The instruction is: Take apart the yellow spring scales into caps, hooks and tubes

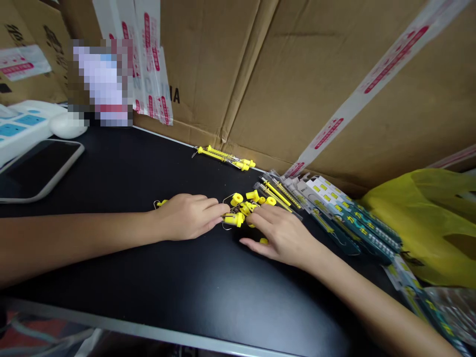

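"How many yellow pieces [237, 199] are in the pile?"

"At least six show, heaped toward the far edge of the surface [208, 297], between the two hands. They overlap, so an exact count cannot be made. One more yellow bit [161, 203] pokes out beside the left wrist."

"And elsewhere?"

"Two yellow tools [218, 156] lie along the far edge, near the cardboard [208, 64]. Two slim rods [277, 193] in clear sleeves sit right of the pile, beside a stack of packets [357, 218] too overlapped to count. One yellow bag [420, 218] is at the right end, one phone [40, 168] at the left."

"What about the hands?"

"The left hand [189, 215] has its fingers pressed together, tips against a yellow piece; its thumb is hidden, so whether it pinches cannot be told. The right hand [280, 235] is partly spread, thumb well apart, fingers bent over the pile."

"Their pose?"

"Both palms down. The left forearm runs roughly along the near edge; the right slants in from the near right."
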Demonstrator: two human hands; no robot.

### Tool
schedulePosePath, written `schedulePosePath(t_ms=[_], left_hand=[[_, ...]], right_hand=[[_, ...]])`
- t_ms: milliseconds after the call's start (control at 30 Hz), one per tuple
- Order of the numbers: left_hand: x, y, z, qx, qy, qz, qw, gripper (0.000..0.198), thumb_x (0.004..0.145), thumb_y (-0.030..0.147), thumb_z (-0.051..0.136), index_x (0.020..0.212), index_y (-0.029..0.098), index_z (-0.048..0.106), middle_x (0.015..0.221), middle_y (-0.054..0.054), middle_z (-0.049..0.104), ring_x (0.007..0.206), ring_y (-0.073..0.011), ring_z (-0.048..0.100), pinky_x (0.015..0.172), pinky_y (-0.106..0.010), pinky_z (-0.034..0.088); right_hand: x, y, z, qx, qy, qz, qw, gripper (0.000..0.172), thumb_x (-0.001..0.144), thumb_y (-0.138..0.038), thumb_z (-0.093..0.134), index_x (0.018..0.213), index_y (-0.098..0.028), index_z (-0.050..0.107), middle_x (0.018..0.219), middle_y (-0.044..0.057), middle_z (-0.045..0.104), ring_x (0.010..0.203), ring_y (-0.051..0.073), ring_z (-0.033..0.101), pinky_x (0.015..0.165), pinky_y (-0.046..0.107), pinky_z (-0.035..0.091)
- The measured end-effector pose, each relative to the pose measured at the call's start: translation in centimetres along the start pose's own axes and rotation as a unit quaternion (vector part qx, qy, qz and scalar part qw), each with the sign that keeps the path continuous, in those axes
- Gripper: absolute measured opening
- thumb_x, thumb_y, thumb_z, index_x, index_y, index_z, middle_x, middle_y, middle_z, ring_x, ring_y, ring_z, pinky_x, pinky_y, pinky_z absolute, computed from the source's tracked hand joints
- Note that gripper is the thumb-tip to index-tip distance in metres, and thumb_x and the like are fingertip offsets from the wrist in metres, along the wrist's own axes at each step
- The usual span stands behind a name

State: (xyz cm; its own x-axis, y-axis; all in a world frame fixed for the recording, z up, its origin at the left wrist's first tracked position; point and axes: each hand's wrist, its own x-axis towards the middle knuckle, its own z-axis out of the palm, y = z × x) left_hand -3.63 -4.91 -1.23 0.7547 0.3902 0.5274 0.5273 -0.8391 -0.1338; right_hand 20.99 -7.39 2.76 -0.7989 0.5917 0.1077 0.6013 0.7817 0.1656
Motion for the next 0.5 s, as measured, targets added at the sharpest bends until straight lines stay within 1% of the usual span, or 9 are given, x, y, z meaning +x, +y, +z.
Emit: schedulePosePath(t_ms=[67, 133, 200, 267, 333, 400, 433, 500], left_hand=[[0.0, -0.1, 0.1, 0.002, 0.001, 0.001, 1.000, 0.024, 0.094, 0.026, 0.037, 0.110, 0.020, 0.054, 0.084, 0.002, 0.065, 0.071, -0.0124, 0.061, 0.060, -0.025, 0.042], [0.0, -0.1, 0.1, 0.003, 0.001, 0.004, 1.000, 0.024, 0.094, 0.027, 0.037, 0.110, 0.020, 0.054, 0.084, 0.002, 0.065, 0.070, -0.0121, 0.061, 0.059, -0.024, 0.042], [0.0, -0.1, 0.1, 0.004, 0.000, 0.007, 1.000, 0.025, 0.094, 0.027, 0.036, 0.109, 0.020, 0.055, 0.083, 0.002, 0.065, 0.069, -0.0117, 0.060, 0.058, -0.024, 0.042], [0.0, -0.1, 0.1, 0.003, -0.005, 0.008, 1.000, 0.024, 0.094, 0.027, 0.036, 0.109, 0.020, 0.055, 0.083, 0.002, 0.065, 0.069, -0.0115, 0.060, 0.058, -0.024, 0.042], [0.0, -0.1, 0.1, 0.002, -0.007, 0.010, 1.000, 0.024, 0.094, 0.026, 0.036, 0.109, 0.020, 0.055, 0.084, 0.002, 0.065, 0.069, -0.0117, 0.060, 0.058, -0.024, 0.042], [0.0, 0.0, 0.1, 0.003, -0.005, 0.015, 1.000, 0.024, 0.094, 0.026, 0.036, 0.108, 0.020, 0.055, 0.083, 0.001, 0.065, 0.069, -0.0119, 0.060, 0.057, -0.024, 0.041], [0.0, 0.0, 0.1, 0.004, -0.004, 0.019, 1.000, 0.025, 0.095, 0.026, 0.035, 0.109, 0.019, 0.055, 0.082, 0.001, 0.064, 0.068, -0.0120, 0.059, 0.057, -0.025, 0.041], [0.0, 0.0, 0.0, 0.000, -0.003, 0.029, 1.000, 0.026, 0.095, 0.027, 0.034, 0.109, 0.019, 0.055, 0.080, 0.002, 0.064, 0.066, -0.0121, 0.058, 0.056, -0.025, 0.040]], right_hand=[[-0.5, -0.5, -0.8, -0.045, -0.065, 0.082, 0.993, 0.031, 0.088, -0.046, 0.048, 0.090, -0.015, 0.053, 0.081, 0.009, 0.065, 0.073, 0.023, 0.061, 0.059, 0.030, 0.038], [-1.1, -1.0, -1.5, -0.073, -0.145, 0.151, 0.975, 0.034, 0.089, -0.045, 0.047, 0.099, -0.013, 0.051, 0.076, 0.010, 0.067, 0.064, 0.024, 0.063, 0.051, 0.030, 0.034], [-1.6, -1.5, -1.9, -0.058, -0.226, 0.166, 0.958, 0.026, 0.092, -0.036, 0.043, 0.102, -0.013, 0.049, 0.070, 0.008, 0.067, 0.059, 0.025, 0.064, 0.046, 0.029, 0.030], [-1.9, -2.0, -2.2, -0.014, -0.268, 0.147, 0.952, 0.015, 0.094, -0.024, 0.040, 0.101, -0.015, 0.048, 0.068, 0.006, 0.066, 0.059, 0.023, 0.065, 0.046, 0.029, 0.029], [-2.0, -2.3, -2.4, 0.026, -0.272, 0.130, 0.953, 0.009, 0.093, -0.018, 0.040, 0.097, -0.016, 0.047, 0.071, 0.005, 0.066, 0.059, 0.021, 0.065, 0.047, 0.028, 0.030], [-1.8, -2.4, -2.5, 0.060, -0.252, 0.117, 0.959, 0.005, 0.091, -0.015, 0.042, 0.093, -0.017, 0.047, 0.077, 0.005, 0.065, 0.060, 0.019, 0.064, 0.049, 0.028, 0.033], [-1.7, -2.3, -2.5, 0.080, -0.232, 0.110, 0.963, 0.004, 0.091, -0.015, 0.043, 0.092, -0.018, 0.046, 0.080, 0.005, 0.065, 0.062, 0.018, 0.063, 0.051, 0.028, 0.035], [-1.4, -1.8, -2.4, 0.121, -0.167, 0.104, 0.973, 0.004, 0.090, -0.015, 0.044, 0.091, -0.019, 0.046, 0.085, 0.004, 0.063, 0.067, 0.017, 0.062, 0.057, 0.027, 0.039]])
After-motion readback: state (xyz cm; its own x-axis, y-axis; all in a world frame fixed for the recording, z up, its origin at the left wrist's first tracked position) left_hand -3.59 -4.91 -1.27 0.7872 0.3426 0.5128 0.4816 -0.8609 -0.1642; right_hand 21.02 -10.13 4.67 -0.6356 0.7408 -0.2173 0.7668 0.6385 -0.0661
